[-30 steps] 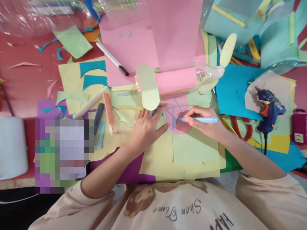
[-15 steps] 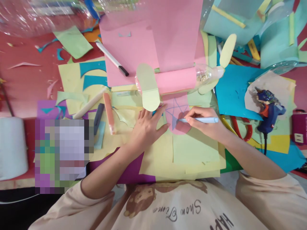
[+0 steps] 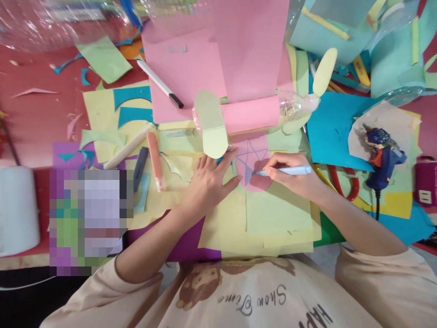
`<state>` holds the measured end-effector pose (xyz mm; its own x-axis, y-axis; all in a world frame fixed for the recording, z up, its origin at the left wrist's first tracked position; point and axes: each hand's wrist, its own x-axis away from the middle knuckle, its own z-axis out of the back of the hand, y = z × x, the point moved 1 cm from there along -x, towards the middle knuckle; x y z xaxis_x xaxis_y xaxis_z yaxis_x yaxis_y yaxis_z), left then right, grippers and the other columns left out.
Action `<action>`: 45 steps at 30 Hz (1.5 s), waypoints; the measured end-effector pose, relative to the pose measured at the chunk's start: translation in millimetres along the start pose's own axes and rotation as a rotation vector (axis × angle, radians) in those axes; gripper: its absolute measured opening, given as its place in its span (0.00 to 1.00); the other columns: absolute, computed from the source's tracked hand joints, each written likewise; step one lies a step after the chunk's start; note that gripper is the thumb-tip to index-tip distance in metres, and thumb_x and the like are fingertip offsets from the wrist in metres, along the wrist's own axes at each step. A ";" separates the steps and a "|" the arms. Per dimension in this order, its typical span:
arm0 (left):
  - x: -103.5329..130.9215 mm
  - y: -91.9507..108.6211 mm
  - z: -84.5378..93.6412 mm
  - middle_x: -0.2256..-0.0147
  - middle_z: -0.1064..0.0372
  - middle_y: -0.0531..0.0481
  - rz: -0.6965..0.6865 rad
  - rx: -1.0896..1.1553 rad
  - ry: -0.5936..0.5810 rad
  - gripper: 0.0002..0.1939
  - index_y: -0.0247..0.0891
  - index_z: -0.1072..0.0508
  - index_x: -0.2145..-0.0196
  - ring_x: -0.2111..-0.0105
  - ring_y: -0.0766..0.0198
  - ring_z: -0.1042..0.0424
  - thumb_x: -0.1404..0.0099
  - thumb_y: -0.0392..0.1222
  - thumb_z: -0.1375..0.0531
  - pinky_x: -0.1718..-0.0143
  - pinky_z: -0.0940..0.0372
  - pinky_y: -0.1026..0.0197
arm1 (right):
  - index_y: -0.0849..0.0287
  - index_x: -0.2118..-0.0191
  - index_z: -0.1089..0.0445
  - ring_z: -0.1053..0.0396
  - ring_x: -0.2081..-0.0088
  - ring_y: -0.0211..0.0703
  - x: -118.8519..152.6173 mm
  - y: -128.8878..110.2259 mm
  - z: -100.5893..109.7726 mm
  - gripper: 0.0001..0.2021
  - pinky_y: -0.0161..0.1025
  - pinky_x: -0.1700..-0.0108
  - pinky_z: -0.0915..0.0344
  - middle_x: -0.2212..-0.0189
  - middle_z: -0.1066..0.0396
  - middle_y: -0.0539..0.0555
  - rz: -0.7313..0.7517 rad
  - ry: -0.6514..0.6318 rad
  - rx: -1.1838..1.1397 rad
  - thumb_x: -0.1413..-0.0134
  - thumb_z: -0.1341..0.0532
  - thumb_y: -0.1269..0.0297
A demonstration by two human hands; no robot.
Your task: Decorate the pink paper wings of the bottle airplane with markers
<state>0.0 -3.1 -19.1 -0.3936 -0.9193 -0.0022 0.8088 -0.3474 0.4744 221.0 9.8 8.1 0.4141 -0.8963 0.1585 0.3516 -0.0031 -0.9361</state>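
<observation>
A light blue marker (image 3: 293,171) is gripped in my right hand (image 3: 290,171), its tip on a pink paper piece (image 3: 261,184) with a rounded end. On that paper is a blue outlined star, its lower left point coloured in. My left hand (image 3: 210,182) lies flat with fingers spread, thumb and index finger at the paper's left edge. Just beyond my hands rests a clear plastic bottle (image 3: 288,109) on its side, wrapped in pink paper. Pale green paper flaps (image 3: 215,142) are attached at its left end, partly over my left fingertips.
A blue hot glue gun (image 3: 384,166) lies at right on pale paper, beside red-handled scissors (image 3: 344,184). A white-and-black marker (image 3: 160,84) rests on pink sheets. An orange marker (image 3: 155,161) and several paper scraps lie at left, near a white cylinder (image 3: 17,212).
The marker tip has shifted very slightly at the star's lower left point. My left hand and the bottle stay in place.
</observation>
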 end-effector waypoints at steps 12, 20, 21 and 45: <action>1.8 1.6 -0.5 0.43 0.36 0.43 -0.076 -0.048 0.054 0.22 0.41 0.36 0.41 0.47 0.50 0.34 0.32 0.44 0.44 0.47 0.39 0.50 | 0.61 0.73 0.30 0.37 0.76 0.32 -4.7 2.3 4.8 0.09 0.32 0.74 0.42 0.77 0.31 0.49 -0.080 0.072 -0.187 0.44 0.40 0.65; 3.8 2.7 -0.3 0.40 0.37 0.44 -0.096 -0.038 0.058 0.26 0.39 0.41 0.39 0.48 0.49 0.33 0.33 0.42 0.43 0.48 0.38 0.49 | 0.59 0.67 0.26 0.36 0.74 0.32 -8.0 1.7 9.8 0.06 0.31 0.74 0.42 0.74 0.29 0.49 -0.015 0.145 -0.112 0.45 0.37 0.63; 3.9 2.8 -0.5 0.41 0.36 0.43 -0.091 -0.029 0.064 0.27 0.39 0.41 0.38 0.48 0.49 0.33 0.33 0.42 0.43 0.48 0.38 0.48 | 0.59 0.65 0.26 0.35 0.73 0.32 -8.0 1.4 9.6 0.06 0.31 0.74 0.42 0.72 0.28 0.49 -0.022 0.132 -0.106 0.45 0.36 0.62; 4.8 3.3 -1.1 0.41 0.36 0.41 -0.052 0.023 0.045 0.28 0.41 0.43 0.38 0.46 0.47 0.33 0.33 0.42 0.43 0.46 0.40 0.46 | 0.60 0.65 0.25 0.33 0.70 0.36 -6.8 0.9 6.4 0.10 0.33 0.70 0.39 0.67 0.25 0.53 -0.069 0.059 -0.032 0.44 0.37 0.59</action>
<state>1.2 -8.8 -18.5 -0.4143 -0.9077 -0.0663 0.7775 -0.3908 0.4927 223.8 18.8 8.2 0.3398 -0.9179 0.2050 0.3497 -0.0790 -0.9335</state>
